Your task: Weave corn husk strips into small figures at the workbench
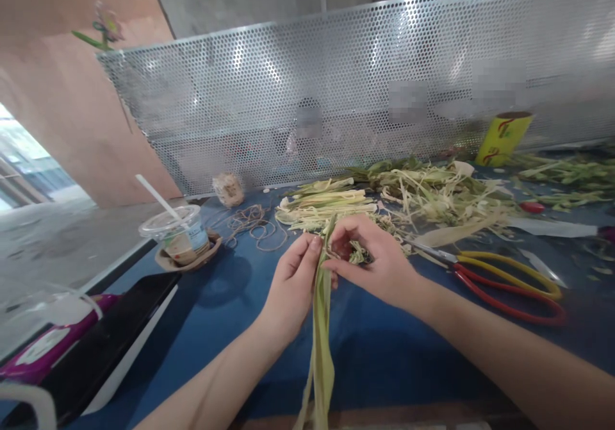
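Between my hands hangs a bundle of long, pale green leaf strips (323, 353), upright at the top and trailing toward the table's front edge. My left hand (298, 276) is closed on its upper part, thumb pressed against it. From the other side my right hand (372, 257) pinches the same strips near the top, thumb and curled fingers close to my left fingertips. Behind the hands lies a row of trimmed yellow-green stalks (331, 204). Scissors (500, 282) with one yellow and one red handle rest right of my right hand.
On the left stand a lidded plastic cup (180, 238) with a straw, a black tablet-like slab (100, 347) and a purple packet (43, 347). Loose twine (254, 225) lies behind. A leaf heap (432, 193), a yellow tube (504, 138) and a perforated metal screen (336, 71) are at the back.
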Tool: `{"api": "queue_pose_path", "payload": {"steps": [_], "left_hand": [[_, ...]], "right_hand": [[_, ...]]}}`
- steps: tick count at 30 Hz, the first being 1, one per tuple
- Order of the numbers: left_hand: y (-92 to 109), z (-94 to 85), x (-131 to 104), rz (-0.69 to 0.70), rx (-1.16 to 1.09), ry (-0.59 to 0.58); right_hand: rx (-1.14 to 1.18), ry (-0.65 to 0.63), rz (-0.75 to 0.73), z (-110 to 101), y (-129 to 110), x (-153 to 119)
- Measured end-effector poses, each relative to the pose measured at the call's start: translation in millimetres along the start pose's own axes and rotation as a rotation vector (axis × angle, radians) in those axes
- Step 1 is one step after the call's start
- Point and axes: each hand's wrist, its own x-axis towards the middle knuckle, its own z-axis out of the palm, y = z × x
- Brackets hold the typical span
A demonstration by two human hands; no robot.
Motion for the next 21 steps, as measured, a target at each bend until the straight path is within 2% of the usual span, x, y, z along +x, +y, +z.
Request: {"api": "queue_pose_path", "payload": {"steps": [3, 7, 15, 21], "left_hand": [[4, -0.1, 0, -0.05, -0.102, -0.016], [7, -1.6, 0, -0.074, -0.212, -0.131], [4, 0.1, -2, -0.074, -0.169, -0.167], [4, -0.5, -2, -0.093, -0.105, -0.127]], "right_hand": [[0.106, -0.085, -0.053, -2, 1, 0], [0.028, -0.151, -0.166, -8, -3, 3], [-0.202, 0.007, -0.148, -12, -1, 6], [-0.226, 0.018, -0.17, -12, 0, 5]]}}
